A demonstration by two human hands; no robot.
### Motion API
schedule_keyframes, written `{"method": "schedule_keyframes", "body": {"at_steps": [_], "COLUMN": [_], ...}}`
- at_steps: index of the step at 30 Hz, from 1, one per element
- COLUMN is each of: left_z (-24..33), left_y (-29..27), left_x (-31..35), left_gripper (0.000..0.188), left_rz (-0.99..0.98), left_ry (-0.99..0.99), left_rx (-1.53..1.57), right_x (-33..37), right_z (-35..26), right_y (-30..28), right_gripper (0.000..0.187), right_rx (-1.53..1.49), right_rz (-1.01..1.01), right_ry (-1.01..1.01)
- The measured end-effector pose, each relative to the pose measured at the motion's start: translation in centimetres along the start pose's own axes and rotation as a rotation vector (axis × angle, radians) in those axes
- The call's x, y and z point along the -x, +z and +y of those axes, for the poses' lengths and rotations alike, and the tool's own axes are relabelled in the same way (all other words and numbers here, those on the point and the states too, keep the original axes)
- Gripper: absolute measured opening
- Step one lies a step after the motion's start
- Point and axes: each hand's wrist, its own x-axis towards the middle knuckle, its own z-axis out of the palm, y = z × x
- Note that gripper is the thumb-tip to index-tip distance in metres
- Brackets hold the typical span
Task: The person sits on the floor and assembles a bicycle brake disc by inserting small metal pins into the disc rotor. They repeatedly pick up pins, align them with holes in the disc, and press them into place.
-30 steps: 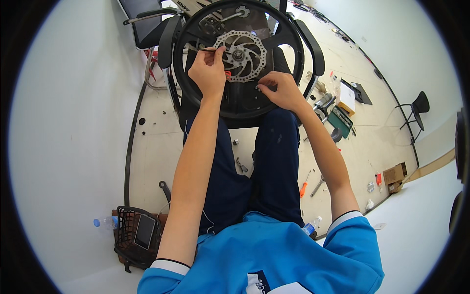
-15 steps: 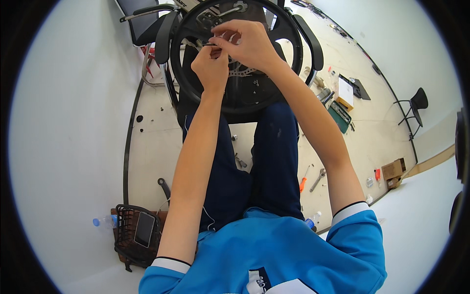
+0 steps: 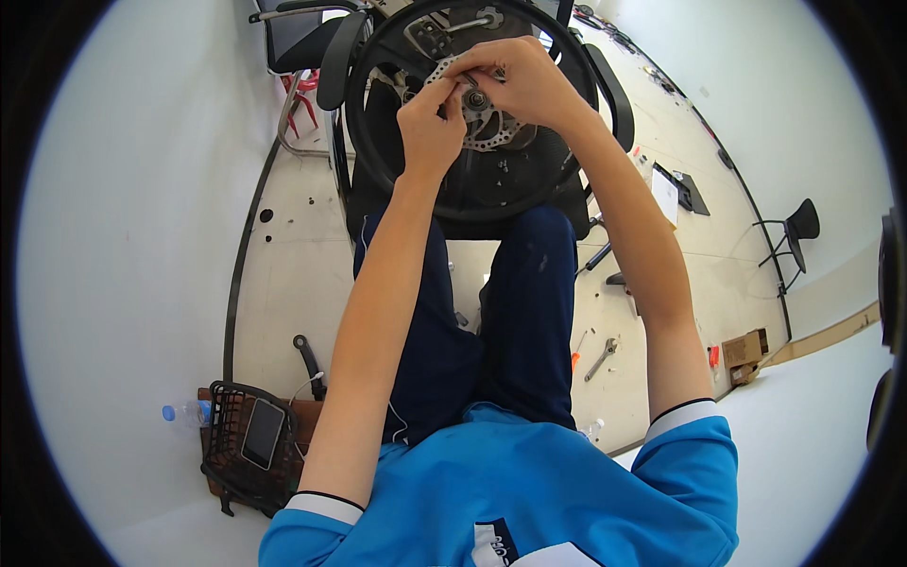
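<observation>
A black spoked wheel (image 3: 357, 128) lies flat on the seat of an office chair before my knees. At its centre are a silver hub (image 3: 475, 98) and a perforated metal brake disc (image 3: 491, 144). My left hand (image 3: 433, 125) is closed at the disc's left edge, fingertips pinched together. From the right, my right hand (image 3: 529, 79) reaches over the hub, its thumb and finger pinching a thin dark metal piece (image 3: 470, 79). The fingertips of both hands meet there; what the left ones hold is hidden. Several small bolts (image 3: 503, 163) lie on the black surface below the disc.
Left of my legs, a black basket (image 3: 215, 444) holds a phone (image 3: 263, 433); a crank arm (image 3: 308, 359) lies beside it. An adjustable wrench (image 3: 602, 359) and an orange screwdriver (image 3: 576, 360) are on the floor at right. Farther off stands a black chair (image 3: 803, 222).
Both hands have moved right, from left of the hub to just above it. The right hand has lowered beside the left fingertips. The view has shifted slightly.
</observation>
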Motion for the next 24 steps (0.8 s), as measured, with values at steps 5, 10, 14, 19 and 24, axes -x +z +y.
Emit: {"method": "schedule_keyframes", "body": {"at_steps": [5, 10, 14, 19, 24], "left_z": [-0.4, 0.6, 1.2, -0.1, -0.2], "left_y": [-0.2, -0.3, -0.4, -0.6, -0.4], "left_x": [0.0, -0.1, -0.3, -0.3, -0.1], "left_gripper": [0.017, 0.016, 0.015, 0.019, 0.018], "left_rz": [0.08, 0.101, 0.048, -0.076, -0.091], "left_ry": [-0.056, -0.127, -0.25, -0.186, -0.221], "left_rx": [0.008, -0.03, 0.086, 0.137, 0.101], "right_x": [-0.1, 0.3, 0.9, 0.9, 0.3], "right_z": [0.7, 1.6, 2.2, 0.8, 1.0], "right_y": [1.1, 3.1, 3.5, 2.3, 1.2], "right_gripper": [0.019, 0.022, 0.018, 0.014, 0.016], "right_rx": [-0.123, -0.403, -0.424, -0.276, -0.142], "right_rz": [0.074, 0.195, 0.212, 0.127, 0.012], "right_ry": [0.083, 0.261, 0.288, 0.265, 0.159]}}
